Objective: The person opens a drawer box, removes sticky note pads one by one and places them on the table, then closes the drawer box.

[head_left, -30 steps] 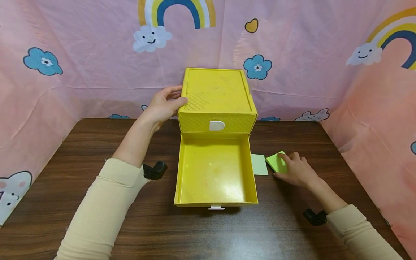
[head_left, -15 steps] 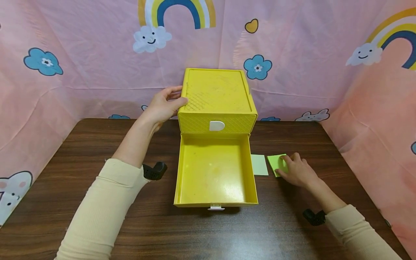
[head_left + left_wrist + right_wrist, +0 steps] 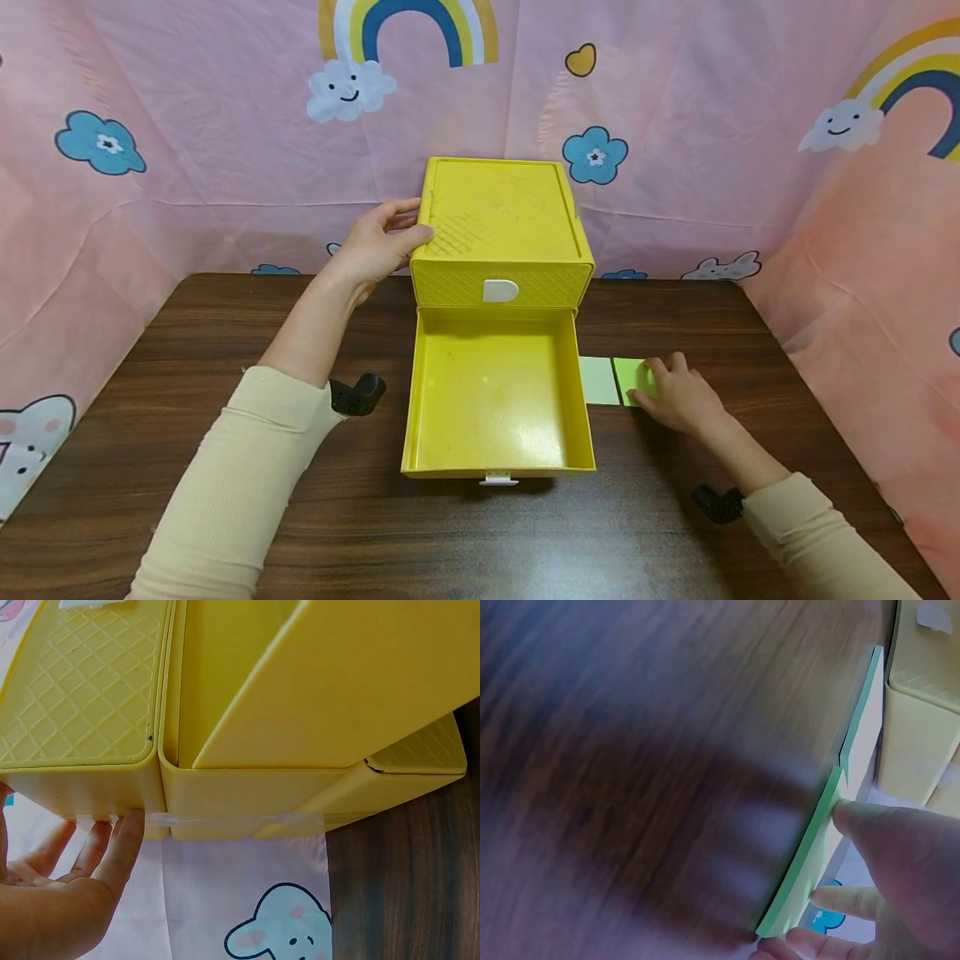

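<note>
In the head view, my left hand [image 3: 378,246] steadies the yellow drawer unit [image 3: 502,208], its thumb at the top left edge. Its straight fingers [image 3: 124,844] press on the unit's side in the left wrist view. My right hand [image 3: 684,396] holds a bright green sticky note pad [image 3: 628,379] flat on the table, thumb and fingers spread over it; part of the pad is hidden under them. Close to its left lies a pale green sticky note pad [image 3: 598,381], partly covered by the open lower drawer [image 3: 487,400].
The dark wooden table [image 3: 360,533] bears everything. A white handle [image 3: 501,290] marks the closed upper drawer, and the lower drawer's handle [image 3: 498,479] juts toward the front. A pink patterned cloth [image 3: 247,150] hangs behind the table and along its sides.
The bright green pad has turned square and moved slightly left, its edge now close alongside the pale green pad. My right hand moved with it; my left hand has stayed put.
</note>
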### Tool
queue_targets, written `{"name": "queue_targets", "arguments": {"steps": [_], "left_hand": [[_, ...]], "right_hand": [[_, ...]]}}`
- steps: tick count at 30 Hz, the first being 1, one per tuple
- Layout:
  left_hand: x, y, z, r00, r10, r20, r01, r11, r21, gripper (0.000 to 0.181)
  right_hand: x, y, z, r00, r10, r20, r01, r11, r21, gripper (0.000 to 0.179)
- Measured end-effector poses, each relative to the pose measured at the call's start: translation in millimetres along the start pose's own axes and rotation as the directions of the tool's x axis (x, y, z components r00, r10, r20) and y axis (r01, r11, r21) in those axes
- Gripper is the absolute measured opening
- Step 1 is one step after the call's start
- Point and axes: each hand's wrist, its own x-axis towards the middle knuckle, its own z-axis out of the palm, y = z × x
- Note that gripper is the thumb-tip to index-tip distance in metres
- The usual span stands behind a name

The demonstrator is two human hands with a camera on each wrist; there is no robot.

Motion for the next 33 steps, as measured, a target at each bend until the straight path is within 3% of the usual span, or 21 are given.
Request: {"name": "queue_targets", "arguments": {"steps": [20,33], "left_hand": [[-0.1,1.2,0.8,1.000,-0.010,-0.003,0.009,1.000,-0.011,0.057],[0.9,0.0,0.4,1.000,-0.011,-0.004,0.011,1.000,0.000,0.057]], "right_hand": [[2.1,-8.3,-2.3,1.000,0.015,-0.002,-0.015,0.999,-0.039,0.057],[2.2,-3.4,-5.3,0.998,0.040,0.052,-0.037,0.998,-0.058,0.060]]}}
